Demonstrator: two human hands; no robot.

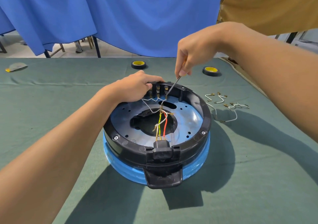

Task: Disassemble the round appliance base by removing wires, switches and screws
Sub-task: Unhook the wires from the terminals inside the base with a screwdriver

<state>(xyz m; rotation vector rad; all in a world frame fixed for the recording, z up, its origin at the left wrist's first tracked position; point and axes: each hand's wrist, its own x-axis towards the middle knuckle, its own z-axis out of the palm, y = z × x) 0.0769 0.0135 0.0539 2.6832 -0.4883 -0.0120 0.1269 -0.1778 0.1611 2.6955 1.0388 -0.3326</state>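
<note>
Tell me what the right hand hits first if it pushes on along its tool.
Likely the rightmost switch terminal on the round base's far wall; the tool tip seems nearly touching it.

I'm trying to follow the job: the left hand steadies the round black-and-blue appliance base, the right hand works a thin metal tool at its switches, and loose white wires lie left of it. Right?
Not quite. The head view shows the loose white wires lying on the green cloth to the right of the round black-and-blue appliance base; the rest holds.
</note>
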